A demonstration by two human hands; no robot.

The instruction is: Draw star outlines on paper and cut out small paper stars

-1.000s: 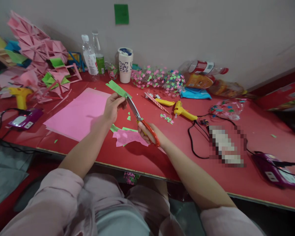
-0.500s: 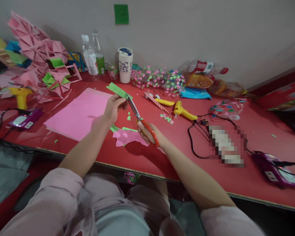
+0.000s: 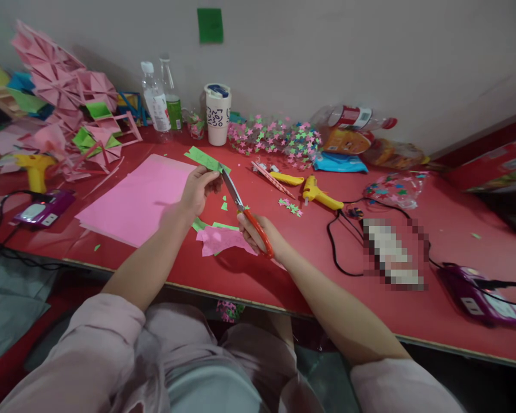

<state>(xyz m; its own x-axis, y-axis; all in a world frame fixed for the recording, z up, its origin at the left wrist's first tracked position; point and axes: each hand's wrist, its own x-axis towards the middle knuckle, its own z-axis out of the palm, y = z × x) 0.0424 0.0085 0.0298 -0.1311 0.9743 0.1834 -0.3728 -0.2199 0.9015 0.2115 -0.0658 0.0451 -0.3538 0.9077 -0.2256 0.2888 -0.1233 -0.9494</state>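
My left hand (image 3: 200,186) pinches a green paper strip (image 3: 203,160) above the red table. In my right hand (image 3: 258,232) is a pair of scissors (image 3: 233,191) with orange-red handles. Its blades reach up to the strip, right beside my left fingertips. Small green paper scraps (image 3: 224,205) lie just below the blades. Between my forearms rests a cut pink paper piece (image 3: 223,240), with green paper partly hidden under it. Left of my left hand is a stack of pink paper sheets (image 3: 137,198).
A yellow glue gun (image 3: 320,195) with a black cord, a yellow cutter (image 3: 287,178) and paper stars (image 3: 289,207) lie to the right. Bottles (image 3: 156,103) and a cup (image 3: 217,117) stand behind. Folded pink paper shapes (image 3: 55,80) fill the left. Another person's arm shows at the left edge.
The view has shifted very slightly. The scissors' handles have moved a little to the left, and the blades stay at the green strip. My left hand keeps its hold.
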